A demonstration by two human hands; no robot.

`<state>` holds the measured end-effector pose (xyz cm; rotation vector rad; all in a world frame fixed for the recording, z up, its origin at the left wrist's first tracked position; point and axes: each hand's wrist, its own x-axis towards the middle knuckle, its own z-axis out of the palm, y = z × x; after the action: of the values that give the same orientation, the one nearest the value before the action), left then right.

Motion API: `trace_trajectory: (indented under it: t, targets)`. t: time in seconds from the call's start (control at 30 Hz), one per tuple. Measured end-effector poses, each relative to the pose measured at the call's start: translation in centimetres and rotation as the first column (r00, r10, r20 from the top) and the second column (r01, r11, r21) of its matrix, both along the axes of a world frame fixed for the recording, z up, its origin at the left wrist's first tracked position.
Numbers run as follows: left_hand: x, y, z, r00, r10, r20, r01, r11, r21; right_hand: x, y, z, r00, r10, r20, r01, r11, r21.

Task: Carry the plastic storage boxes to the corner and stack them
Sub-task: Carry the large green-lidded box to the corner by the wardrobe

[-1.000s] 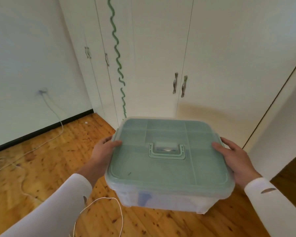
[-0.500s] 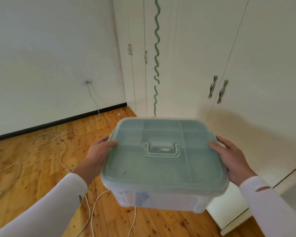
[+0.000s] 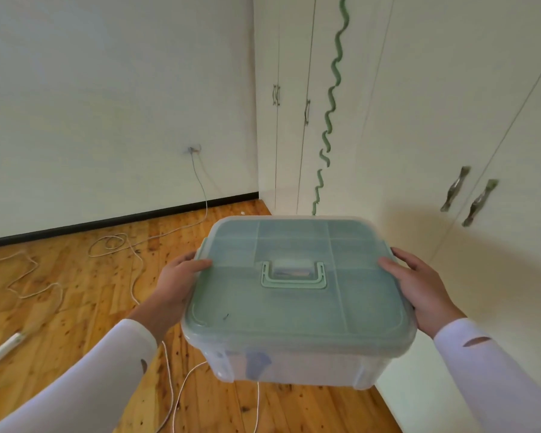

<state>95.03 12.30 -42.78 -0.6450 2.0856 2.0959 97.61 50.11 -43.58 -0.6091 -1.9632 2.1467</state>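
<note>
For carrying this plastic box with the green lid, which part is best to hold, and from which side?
Hold the storage box under its lid rim, from both sides, as the left hand and right hand do. The overhanging rim gives fingers a ledge; the lid handle lies folded flat.

Between my fingers point(image 3: 200, 263) sat a square storage box of cloudy translucent plastic point(image 3: 294, 367), its smooth green plastic lid point(image 3: 294, 307) faintly glossy. Below my fingers lay a knotty, varnished orange wooden floor point(image 3: 75, 295). Beyond them, matt white cupboard doors point(image 3: 419, 120) carried shiny metal handles point(image 3: 453, 189). My white cloth sleeves point(image 3: 494, 370) looked smooth.
</note>
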Motion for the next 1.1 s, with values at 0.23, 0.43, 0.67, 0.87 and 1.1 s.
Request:
trace_trajectory:
  t: [0.23, 0.43, 0.67, 0.87, 1.1]
  targets:
    - [-7.2, -3.7, -0.3, 0.998, 0.062, 0.02, -0.062, 0.998, 0.033, -9.0, -3.4, 0.4, 0.998, 0.055, 0.022, -0.056, 0.998, 0.027]
    - [-14.2, -7.6, -0.5, 0.994, 0.111, 0.005, -0.111, 0.992, 0.057, -16.9, -7.2, 1.0, 0.996, 0.088, 0.01, -0.088, 0.995, 0.055]
    - [-19.4, -10.5, -0.6, 0.988, 0.157, 0.005, -0.157, 0.985, 0.066, -24.1, -10.2, 0.6, 0.991, 0.132, 0.013, -0.132, 0.988, 0.078]
    - [-23.6, -12.2, -1.0, 0.982, 0.19, 0.024, -0.191, 0.979, 0.067, -30.1, -12.0, -0.2, 0.986, 0.166, 0.022, -0.168, 0.983, 0.074]
    - [-30.8, -13.5, -2.2, 0.964, 0.265, 0.035, -0.267, 0.962, 0.058, -39.5, -13.5, -2.0, 0.974, 0.222, 0.05, -0.224, 0.974, 0.043]
